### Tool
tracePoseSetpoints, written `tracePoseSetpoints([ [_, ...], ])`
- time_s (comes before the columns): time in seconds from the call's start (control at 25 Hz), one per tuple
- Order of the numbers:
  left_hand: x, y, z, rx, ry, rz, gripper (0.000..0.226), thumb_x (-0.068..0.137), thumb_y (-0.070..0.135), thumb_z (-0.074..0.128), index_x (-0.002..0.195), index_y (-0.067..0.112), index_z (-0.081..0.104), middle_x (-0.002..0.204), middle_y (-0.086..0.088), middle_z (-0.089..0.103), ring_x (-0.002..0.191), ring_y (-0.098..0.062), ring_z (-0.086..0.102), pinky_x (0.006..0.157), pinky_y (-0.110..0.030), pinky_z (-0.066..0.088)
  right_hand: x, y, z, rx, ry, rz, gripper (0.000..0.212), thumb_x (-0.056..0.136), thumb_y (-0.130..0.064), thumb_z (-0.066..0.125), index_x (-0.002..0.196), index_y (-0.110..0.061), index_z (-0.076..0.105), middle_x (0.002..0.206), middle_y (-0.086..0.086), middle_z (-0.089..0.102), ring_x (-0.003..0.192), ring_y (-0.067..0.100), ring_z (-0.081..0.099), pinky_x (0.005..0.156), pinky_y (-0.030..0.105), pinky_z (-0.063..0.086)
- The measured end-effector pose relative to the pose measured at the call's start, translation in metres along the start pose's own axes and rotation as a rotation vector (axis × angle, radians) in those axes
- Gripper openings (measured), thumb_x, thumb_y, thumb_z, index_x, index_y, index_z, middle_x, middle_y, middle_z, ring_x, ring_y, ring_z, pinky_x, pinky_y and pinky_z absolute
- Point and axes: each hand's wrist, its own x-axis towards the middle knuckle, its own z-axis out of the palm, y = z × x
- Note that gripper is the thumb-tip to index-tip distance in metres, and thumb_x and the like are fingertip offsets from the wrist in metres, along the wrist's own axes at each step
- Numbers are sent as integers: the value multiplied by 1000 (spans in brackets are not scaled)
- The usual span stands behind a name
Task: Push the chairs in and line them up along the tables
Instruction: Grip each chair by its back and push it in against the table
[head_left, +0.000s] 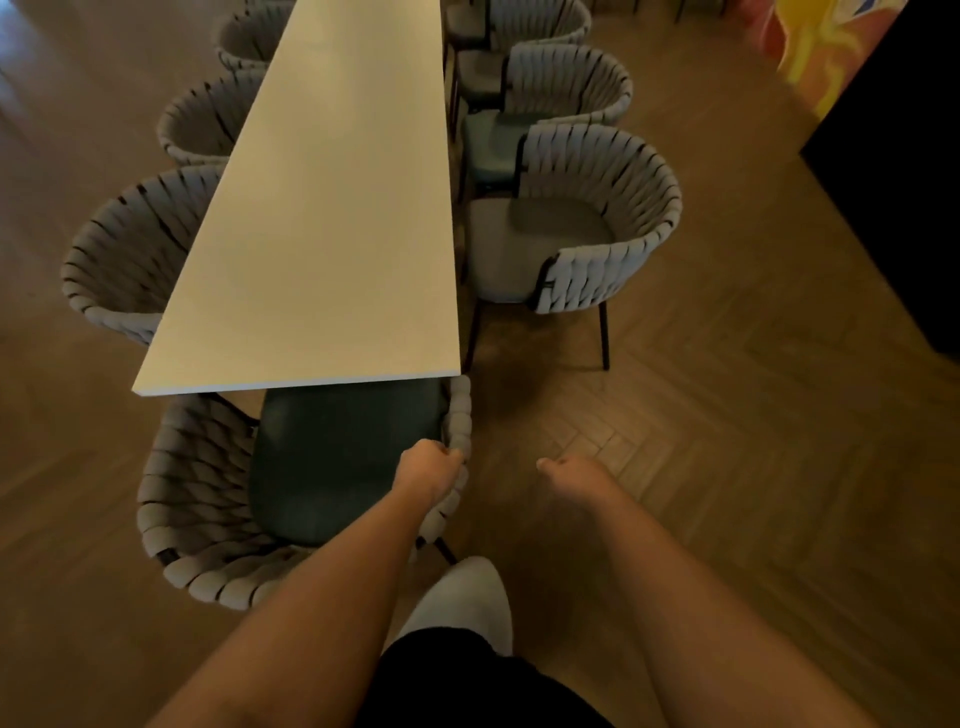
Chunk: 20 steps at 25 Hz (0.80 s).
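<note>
Left hand (430, 466) grips the end chair (291, 488) armrest at the table (332, 208) end; right hand (569, 475) curled, holding nothing, over open parquet floor (727, 441) toward 3 o'clock.

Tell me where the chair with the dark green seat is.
In the head view, the chair stands at the near end of the table, lower left of centre, its seat partly tucked under; the left hand grips its right armrest.
</note>
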Motion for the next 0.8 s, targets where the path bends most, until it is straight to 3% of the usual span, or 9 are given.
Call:
tracePoseSetpoints([
  [0.08,22,31,13,-16,3,12,24,103,33,55,101,13,69,96,-6,71,86,-20,69,76,-34,58,14,-3,-33,17,26,-36,48,107,-38,46,131,1,61,131,19,62,120,34,59,96,34,45],
  [0.16,48,64,23,8,-34,23,22,103,27,54,101,10,68,99,-5,71,86,-19,68,77,-31,56,35,-6,-65,27,42,-49,48,106,-39,46,133,-2,59,133,17,61,118,32,59,97,37,46],
  [0.24,84,104,32,121,-66,66,25,103,25,54,106,6,69,101,-4,70,89,-22,67,82,-33,55,68,-11,-102,17,58,-39,45,106,-40,46,130,-5,61,126,14,64,107,26,62,87,32,45],
  [0.36,146,172,36,66,-69,76,27,100,31,55,105,10,71,105,-9,73,89,-24,68,85,-39,57,129,-28,-166,25,95,-32,35,104,-41,49,110,-10,65,97,8,65,81,17,58,73,30,44],
  [0.52,235,294,31,-3,-85,82,20,102,33,54,102,19,67,99,-4,70,93,-21,68,94,-44,57,218,-70,-272,-1,175,18,29,102,-41,51,102,-15,64,88,3,61,82,20,57,71,30,43],
  [0.64,284,375,18,49,-132,143,28,104,29,49,112,11,68,107,-7,69,100,-26,66,97,-47,55,266,-109,-343,-17,198,6,33,103,-37,52,87,-11,63,82,7,62,75,22,58,68,34,44],
  [0.8,343,449,7,100,-107,177,29,102,31,51,109,10,68,105,-10,69,91,-23,65,85,-40,57,318,-145,-410,-27,208,-18,36,103,-35,50,81,-10,61,78,12,60,71,25,56,63,35,41],
])
